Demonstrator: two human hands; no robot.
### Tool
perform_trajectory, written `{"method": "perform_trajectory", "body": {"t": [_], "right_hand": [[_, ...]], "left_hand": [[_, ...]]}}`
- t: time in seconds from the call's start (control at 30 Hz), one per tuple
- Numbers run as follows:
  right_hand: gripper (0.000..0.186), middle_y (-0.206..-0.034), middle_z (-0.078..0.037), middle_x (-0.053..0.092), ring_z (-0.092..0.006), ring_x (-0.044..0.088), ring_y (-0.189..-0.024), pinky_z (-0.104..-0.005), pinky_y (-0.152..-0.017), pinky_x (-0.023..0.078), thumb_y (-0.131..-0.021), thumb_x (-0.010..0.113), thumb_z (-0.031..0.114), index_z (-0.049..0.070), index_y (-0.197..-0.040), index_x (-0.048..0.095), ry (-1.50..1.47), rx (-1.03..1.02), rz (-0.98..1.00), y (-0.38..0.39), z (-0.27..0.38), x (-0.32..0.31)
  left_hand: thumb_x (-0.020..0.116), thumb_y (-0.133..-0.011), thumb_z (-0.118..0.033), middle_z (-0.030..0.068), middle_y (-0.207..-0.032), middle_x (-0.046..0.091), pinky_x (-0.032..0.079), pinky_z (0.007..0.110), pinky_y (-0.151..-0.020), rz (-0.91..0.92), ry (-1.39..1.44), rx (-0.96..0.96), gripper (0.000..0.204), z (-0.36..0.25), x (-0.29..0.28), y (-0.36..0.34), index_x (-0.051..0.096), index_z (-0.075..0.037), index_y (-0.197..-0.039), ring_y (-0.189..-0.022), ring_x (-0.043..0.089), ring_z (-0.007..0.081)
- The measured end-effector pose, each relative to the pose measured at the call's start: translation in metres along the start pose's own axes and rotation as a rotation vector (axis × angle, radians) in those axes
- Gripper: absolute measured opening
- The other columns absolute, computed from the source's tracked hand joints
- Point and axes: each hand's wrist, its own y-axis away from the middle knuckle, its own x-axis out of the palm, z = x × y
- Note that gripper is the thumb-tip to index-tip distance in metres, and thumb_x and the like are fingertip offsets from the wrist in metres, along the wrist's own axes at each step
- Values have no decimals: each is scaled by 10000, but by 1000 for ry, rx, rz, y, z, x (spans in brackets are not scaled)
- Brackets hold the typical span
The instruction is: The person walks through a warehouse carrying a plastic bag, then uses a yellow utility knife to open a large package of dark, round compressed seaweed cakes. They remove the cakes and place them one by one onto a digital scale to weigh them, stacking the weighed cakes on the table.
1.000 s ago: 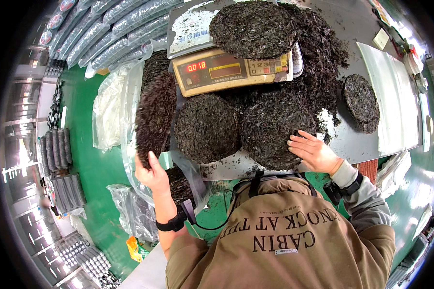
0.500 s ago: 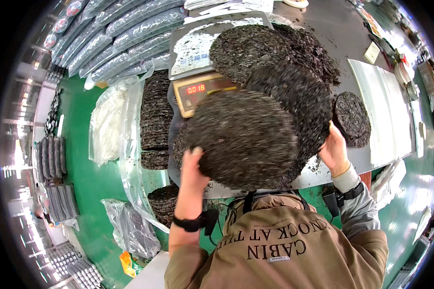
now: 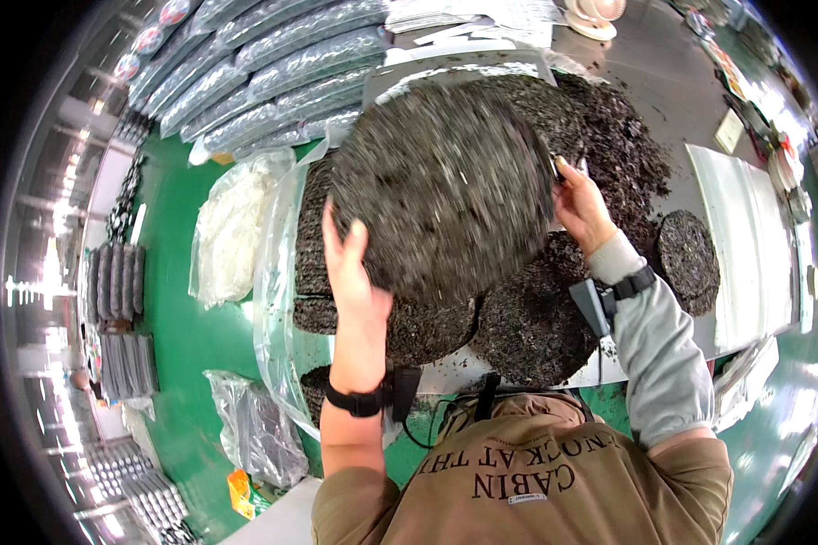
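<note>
A large round disc of dark dried seaweed (image 3: 441,191), smeared by motion, is held up between my hands. My left hand (image 3: 350,263) grips its lower left edge, thumb and fingers apart around the rim. On the opposite edge, my right hand (image 3: 583,204) pinches the rim. The disc covers most of a scale, whose metal pan (image 3: 409,71) shows only at the far side; its display is hidden. Below lie further seaweed discs, one under the held disc (image 3: 427,331) and another nearer my body (image 3: 538,318). Loose seaweed (image 3: 627,150) is heaped beyond my right hand.
A small disc stack (image 3: 688,259) and white sheets (image 3: 745,245) lie on the right. Discs stand in rows (image 3: 314,304) by a clear plastic bag (image 3: 277,272) at left. Filled bags (image 3: 282,77) are piled far left; a small fan (image 3: 595,16) stands at the back.
Both hands have moved up and away from my body, lifting a disc over the scale and covering its lit display. My right hand has shifted left to the held disc's edge.
</note>
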Motion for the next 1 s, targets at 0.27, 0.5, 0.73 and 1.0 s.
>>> {"method": "perform_trajectory", "body": {"t": [0.27, 0.5, 0.73, 1.0], "right_hand": [[271, -1128, -126, 500, -253, 465, -1039, -387, -936, 354, -850, 475, 117, 14, -1099, 452, -87, -403, -343, 93, 110, -160], [502, -1175, -122, 474, -189, 494, -1016, -288, -872, 390, -849, 502, 353, -19, -1175, 415, 1077, -358, -1236, 165, 158, -350], [559, -1269, -174, 394, -253, 385, -1174, -329, -983, 290, -787, 574, 135, -2, -1268, 325, 1285, 8, 27, 137, 14, -161], [593, -1176, -207, 455, -336, 458, -1065, -349, -901, 378, -708, 641, 135, -36, -1207, 369, 1787, -286, 151, 137, -33, -130]], "left_hand": [[520, -848, -228, 134, -1354, 224, 288, 358, -962, 108, -416, 18, 621, 48, 14, -68, 162, -88, -1335, -1212, 301, 242], [699, -656, -103, 178, -1285, 361, 304, 355, -982, 609, -1423, 107, 681, 56, -65, 36, 357, -17, -1238, -1182, 373, 273], [724, -619, -201, 148, -1354, 228, 250, 449, -994, 846, -1854, 187, 793, 67, -107, 94, 304, -69, -1279, -1234, 253, 342], [639, -693, -130, 131, -1290, 363, 262, 434, -996, 847, -1624, 238, 508, 59, -122, 90, 450, -36, -1155, -1220, 311, 283]]}}
